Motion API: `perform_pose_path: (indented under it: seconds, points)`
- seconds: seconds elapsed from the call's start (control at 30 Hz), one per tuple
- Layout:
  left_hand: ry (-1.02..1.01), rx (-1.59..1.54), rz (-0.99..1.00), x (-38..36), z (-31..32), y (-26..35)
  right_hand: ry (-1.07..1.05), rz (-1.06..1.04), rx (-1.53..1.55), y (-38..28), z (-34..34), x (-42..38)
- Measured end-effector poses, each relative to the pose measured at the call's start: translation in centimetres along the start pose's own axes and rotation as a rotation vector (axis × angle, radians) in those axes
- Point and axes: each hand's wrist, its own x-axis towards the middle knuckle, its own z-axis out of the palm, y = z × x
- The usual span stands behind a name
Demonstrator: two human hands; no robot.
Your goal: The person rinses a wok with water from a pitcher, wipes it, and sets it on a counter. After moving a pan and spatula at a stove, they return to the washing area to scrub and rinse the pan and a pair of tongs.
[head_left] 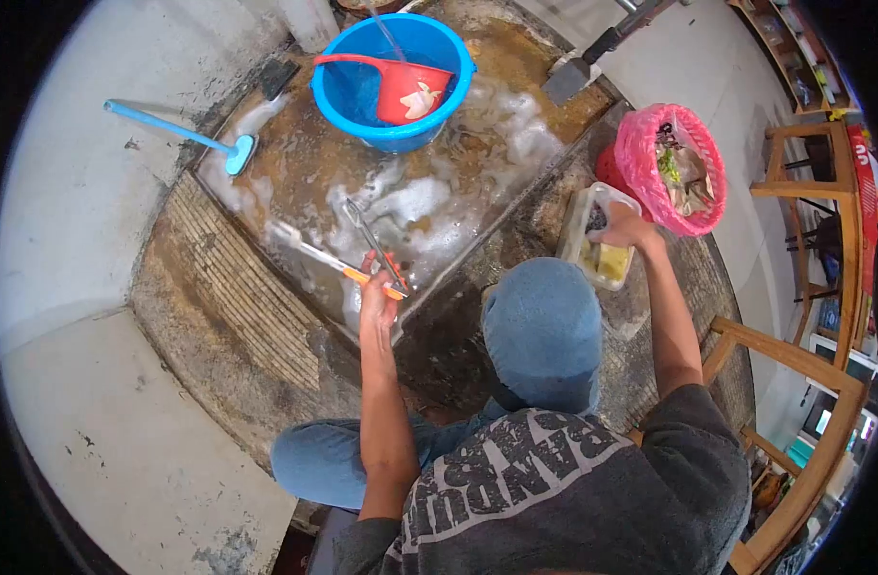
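My left hand is closed around the handles of a brush with an orange and white handle and a pair of metal tongs, over the sudsy wet floor. On the right, my right hand reaches into a clear plastic container. A yellow sponge or block and something dark lie in that container. My right fingertips are partly hidden inside it, and what they hold, if anything, cannot be made out.
A blue basin of water holds a red dipper. A blue long-handled brush leans at the left wall. Right of the container stands a pink-lined bin of waste. Wooden chair frames stand at the far right.
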Motion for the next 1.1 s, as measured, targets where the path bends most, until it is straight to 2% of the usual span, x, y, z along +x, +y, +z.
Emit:
perform_pose_path:
  seconds: [0.03, 0.13, 0.17, 0.23, 0.3, 0.4, 0.43, 0.53, 0.77, 0.87, 0.9, 1.0, 1.1]
  points:
    - [0.016, -0.005, -0.003, 0.1, -0.1, 0.0, 0.001, 0.014, -0.072, 0.3, 1.3, 0.5]
    - [0.06, -0.02, -0.011, 0.3, -0.5, -0.3, -0.455, 0.149, -0.263, -1.8, 0.7, 2.6]
    - [0.063, -0.026, -0.014, 0.0, -0.2, -0.4, -0.41, 0.095, -0.292, -0.3, 2.1, 3.1]
    - [0.056, -0.034, -0.024, -0.1, -0.2, -0.4, -0.452, 0.089, -0.325, 0.9, 3.0, 3.6]
    - [0.035, -0.038, -0.03, 0.0, -0.4, -0.2, -0.471, 0.1, -0.33, 0.2, 3.0, 4.0]
    - [0.039, -0.033, -0.043, -0.1, 0.0, -0.2, -0.332, -0.028, -0.293, 2.1, 3.9, 4.2]
    - [0.034, -0.023, -0.041, 0.0, -0.2, -0.3, -0.298, 0.013, -0.255, 2.8, 3.9, 4.1]
    - [0.042, -0.01, -0.039, -0.1, 0.0, -0.2, -0.041, -0.072, -0.114, 1.7, 1.9, 2.5]
    - [0.092, 0.118, 0.017, -0.6, 0.9, 1.1, 0.143, 0.066, 0.229, -1.5, -4.4, -1.4]
    - [0.041, 0.146, 0.037, -1.5, 1.5, 2.4, 0.411, -0.01, 0.353, -1.6, -5.0, -2.1]
    - [0.026, 0.133, 0.043, -2.2, 1.8, 2.8, 0.328, 0.017, 0.397, -0.5, -5.0, -1.9]
    - [0.039, 0.13, 0.088, -4.0, 2.6, 3.4, 0.16, 0.142, 0.889, -1.8, -5.7, -1.8]
    - [0.078, 0.24, 0.133, -5.5, 3.4, 3.3, 0.07, -0.012, 0.961, -5.5, -6.5, 0.9]
